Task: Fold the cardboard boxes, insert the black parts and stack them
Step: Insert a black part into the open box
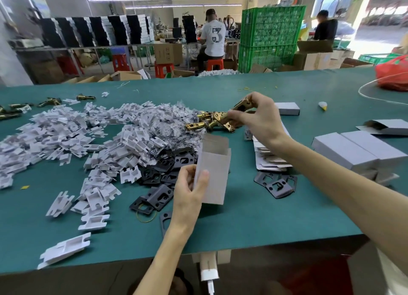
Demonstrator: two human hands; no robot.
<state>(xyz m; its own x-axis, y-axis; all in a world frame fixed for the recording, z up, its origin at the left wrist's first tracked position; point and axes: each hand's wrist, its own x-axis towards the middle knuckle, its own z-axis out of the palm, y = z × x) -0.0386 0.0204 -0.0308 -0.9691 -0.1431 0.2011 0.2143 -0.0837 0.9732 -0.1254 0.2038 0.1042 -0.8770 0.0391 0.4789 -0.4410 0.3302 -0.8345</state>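
Grey cardboard box (215,173), one, folded into an upright sleeve with its top flaps open, sits in our left hand (189,197), thumb on the front face and fingers curled behind it, held above the near middle of the worktop. Our right hand (258,115) is raised farther back, its fingers pinching one brass-coloured metal latch (240,109) above a small heap of similar brass latches (207,120).

We work at a long worktop covered in green felt-like cloth (265,217). On its left half spreads a loose pile of white moulded plastic inserts (88,135), too many for us to count. Just beside our left hand lies a heap of black metal plates (167,173), and a few more black plates (276,184) lie apart under our right forearm. Between them we see one stack of flat unfolded box blanks (269,155). At the right edge closed grey boxes (357,151) lie side by side, two on top that we can count. One more closed box (288,108) lies beyond our right hand.

Beyond the worktop we see a workshop floor: two people, one in a white shirt (213,38) seated on a red stool (215,64) and one in dark clothes (325,27), two stacked green plastic crates (271,36), and a red plastic bag (393,74) at the worktop's far right corner.
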